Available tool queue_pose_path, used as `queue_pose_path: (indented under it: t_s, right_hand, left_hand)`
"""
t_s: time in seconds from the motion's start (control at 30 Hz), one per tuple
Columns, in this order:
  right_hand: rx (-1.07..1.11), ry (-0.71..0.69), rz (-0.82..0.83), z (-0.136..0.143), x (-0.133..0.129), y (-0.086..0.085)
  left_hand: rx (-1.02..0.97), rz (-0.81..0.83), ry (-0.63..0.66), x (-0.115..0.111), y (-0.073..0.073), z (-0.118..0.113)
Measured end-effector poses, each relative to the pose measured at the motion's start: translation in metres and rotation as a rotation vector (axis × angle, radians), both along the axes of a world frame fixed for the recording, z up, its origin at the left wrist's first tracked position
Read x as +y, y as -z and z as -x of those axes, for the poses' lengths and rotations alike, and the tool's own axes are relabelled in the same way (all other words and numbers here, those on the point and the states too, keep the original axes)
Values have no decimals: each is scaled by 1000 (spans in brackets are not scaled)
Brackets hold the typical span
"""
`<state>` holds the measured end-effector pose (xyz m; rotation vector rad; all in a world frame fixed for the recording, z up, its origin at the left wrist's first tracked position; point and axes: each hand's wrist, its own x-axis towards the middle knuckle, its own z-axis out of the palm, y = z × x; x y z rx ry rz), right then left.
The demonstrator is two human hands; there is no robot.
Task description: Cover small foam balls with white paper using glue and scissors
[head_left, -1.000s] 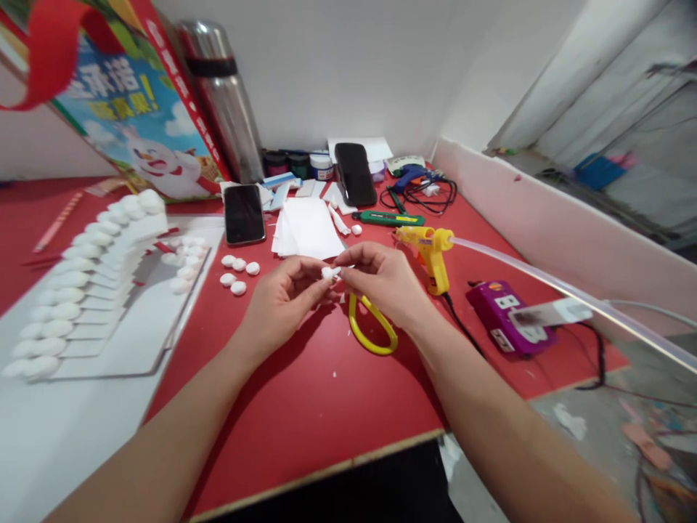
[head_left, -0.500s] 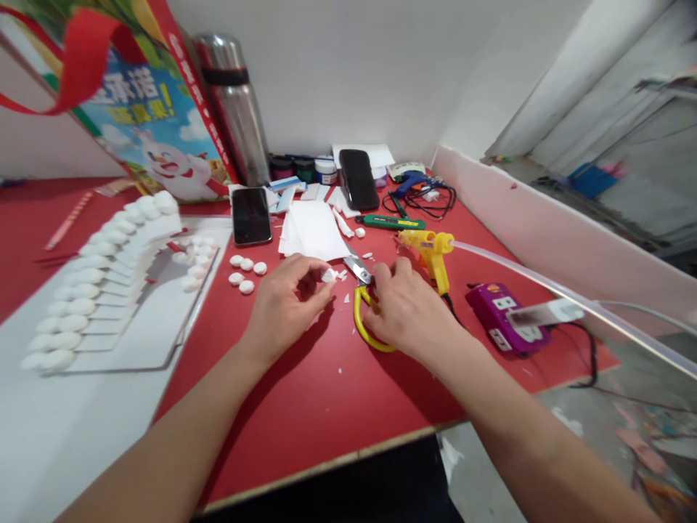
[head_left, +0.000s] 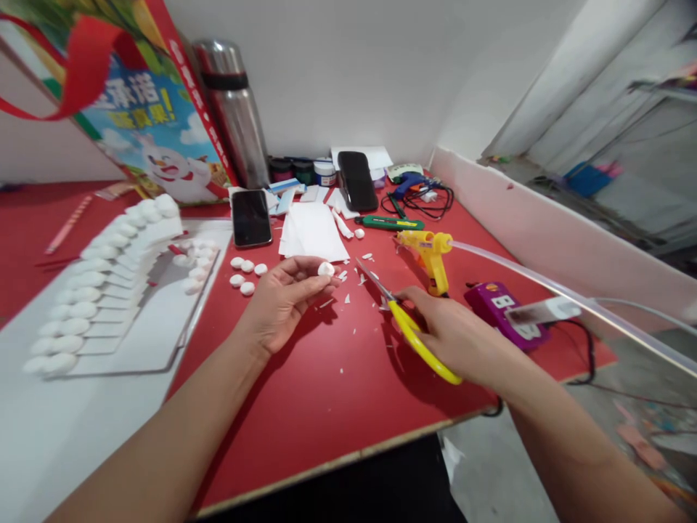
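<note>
My left hand (head_left: 288,296) pinches a small white piece (head_left: 326,269) between thumb and fingers above the red table. My right hand (head_left: 449,330) is wrapped round the yellow handles of the scissors (head_left: 417,341), whose blades point up and left toward the white piece. White scraps (head_left: 347,298) lie scattered between the hands. Left of my left hand sit several rounded white pieces (head_left: 247,288). Behind it lies a stack of white paper (head_left: 311,231).
A white stepped model (head_left: 117,283) edged with white rounds stands at left. Behind are a phone (head_left: 251,218), a steel flask (head_left: 237,116) and a green cutter (head_left: 389,223). A yellow glue gun (head_left: 433,258) and purple box (head_left: 506,316) are at right.
My right hand has lifted the scissors off the table and moved right, with the blades now swung toward my left hand. My left hand has turned the white piece slightly.
</note>
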<state>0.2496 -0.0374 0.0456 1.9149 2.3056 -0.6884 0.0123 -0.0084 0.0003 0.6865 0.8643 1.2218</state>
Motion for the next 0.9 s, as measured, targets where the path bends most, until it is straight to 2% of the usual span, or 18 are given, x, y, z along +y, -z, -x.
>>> queue_pose_path:
  t_s: [0.13, 0.23, 0.37, 0.5, 0.9]
  right_hand:
    - [437, 95, -57, -14, -11, 6]
    - [559, 105, -91, -7, -16, 7]
    - [471, 24, -288, 13, -18, 11]
    - [395, -63, -365, 27, -20, 22]
    - [254, -67, -377, 33, -17, 27]
  left_hand:
    - [-80, 63, -25, 1, -1, -1]
    - [-122, 93, -49, 1, -1, -1]
    - [-89, 106, -21, 1, 1, -2]
    - [-51, 87, 17, 0, 3, -2]
    - [-26, 34, 63, -3, 1, -4]
